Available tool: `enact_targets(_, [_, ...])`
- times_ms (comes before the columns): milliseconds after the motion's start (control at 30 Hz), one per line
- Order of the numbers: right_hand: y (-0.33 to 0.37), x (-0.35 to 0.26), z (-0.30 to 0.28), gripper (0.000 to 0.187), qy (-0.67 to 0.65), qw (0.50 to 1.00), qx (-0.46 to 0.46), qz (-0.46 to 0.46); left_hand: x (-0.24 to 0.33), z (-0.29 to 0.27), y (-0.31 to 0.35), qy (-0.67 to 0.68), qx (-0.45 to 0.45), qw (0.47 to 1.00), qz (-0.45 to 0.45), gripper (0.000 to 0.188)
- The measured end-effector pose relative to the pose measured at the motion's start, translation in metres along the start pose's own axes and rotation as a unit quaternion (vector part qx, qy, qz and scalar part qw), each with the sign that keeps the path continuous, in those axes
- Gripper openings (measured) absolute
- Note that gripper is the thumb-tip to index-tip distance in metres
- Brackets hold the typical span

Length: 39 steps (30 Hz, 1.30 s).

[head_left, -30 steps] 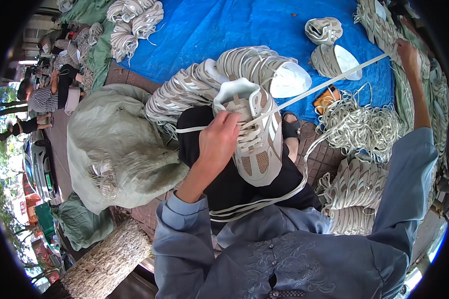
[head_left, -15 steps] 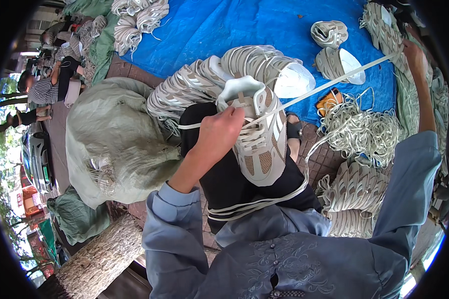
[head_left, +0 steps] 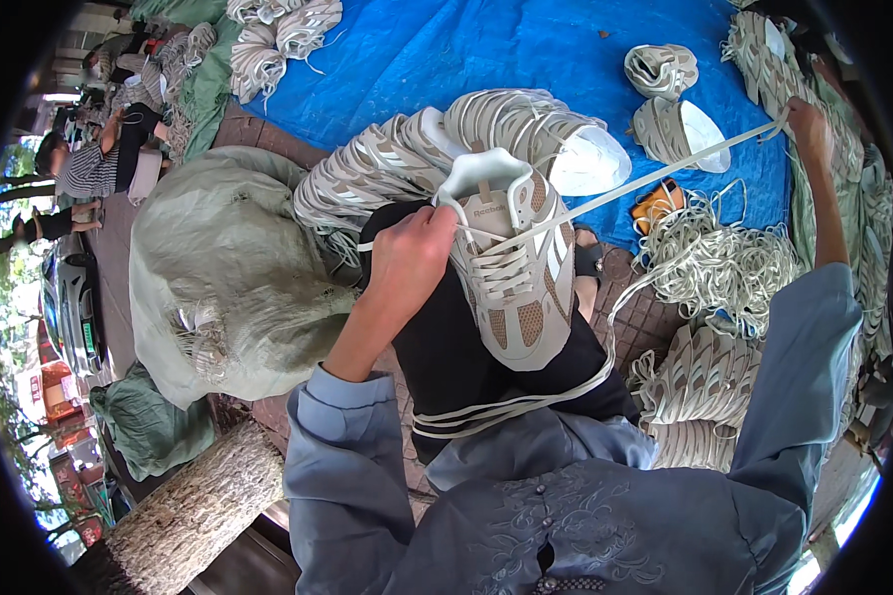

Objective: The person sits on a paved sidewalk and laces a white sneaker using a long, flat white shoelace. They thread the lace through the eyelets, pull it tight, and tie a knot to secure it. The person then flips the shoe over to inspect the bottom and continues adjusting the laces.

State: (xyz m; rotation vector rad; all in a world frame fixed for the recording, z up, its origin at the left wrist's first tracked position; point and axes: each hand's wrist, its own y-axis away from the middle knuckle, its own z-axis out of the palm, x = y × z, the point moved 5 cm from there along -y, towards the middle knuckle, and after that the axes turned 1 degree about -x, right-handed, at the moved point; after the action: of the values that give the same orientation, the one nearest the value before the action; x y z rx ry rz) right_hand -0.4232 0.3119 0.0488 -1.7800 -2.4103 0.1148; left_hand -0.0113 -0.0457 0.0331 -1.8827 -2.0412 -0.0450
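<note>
A beige and white sneaker upper [head_left: 526, 307] rests on my black-trousered knees, its toe toward me and its lower eyelets laced. My left hand [head_left: 412, 253] is closed at the left edge of the upper's opening, pinching the side by the eyelets and lace. Out to the far right, my right hand [head_left: 810, 129] is closed on the end of a cream shoelace [head_left: 655, 177], which runs taut from the upper's eyelets. More loose laces [head_left: 526, 405] lie across my lap.
Stacked uppers [head_left: 382, 164] stand beyond my knees. A blue tarp [head_left: 417, 50] carries two single uppers [head_left: 680, 134]. A lace heap [head_left: 729, 263] and another upper stack [head_left: 700, 382] lie right. A pale sack [head_left: 223, 268] bulges left, near a log [head_left: 193, 506]. Other people [head_left: 94, 169] sit far left.
My left hand has moved left, off the tongue to the upper's edge. My right hand has shifted slightly left and down, the lace still stretched.
</note>
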Motion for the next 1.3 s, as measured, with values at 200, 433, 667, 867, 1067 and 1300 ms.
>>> enact_targets(200, [0.027, -0.053, 0.003, 0.018, -0.368, 0.918, 0.004, -0.151, 0.014, 0.002, -0.003, 0.088, 0.013, 0.996, -0.008, 0.015])
enact_targets(433, [0.201, -0.267, -0.008, 0.014, -0.588, 0.641, -0.455, -0.189, 0.011, 0.013, 0.009, 0.168, 0.038, 0.982, -0.077, 0.015])
enact_targets(667, [0.255, -0.316, -0.015, 0.009, -0.316, 0.783, -0.058, -0.532, 0.009, 0.017, 0.008, 0.161, 0.022, 0.981, -0.102, 0.012])
enact_targets(867, [0.255, -0.329, -0.01, 0.007, -0.209, 0.812, -0.121, -0.531, 0.008, 0.018, 0.008, 0.175, 0.028, 0.979, -0.097, 0.011])
enact_targets(1067, [0.232, -0.34, -0.005, 0.013, -0.344, 0.746, -0.267, -0.504, 0.007, 0.018, 0.01, 0.182, 0.037, 0.978, -0.094, 0.011])
enact_targets(1300, [0.219, -0.331, -0.002, 0.014, -0.311, 0.673, -0.559, -0.372, 0.006, 0.017, 0.011, 0.205, 0.005, 0.976, -0.071, 0.015])
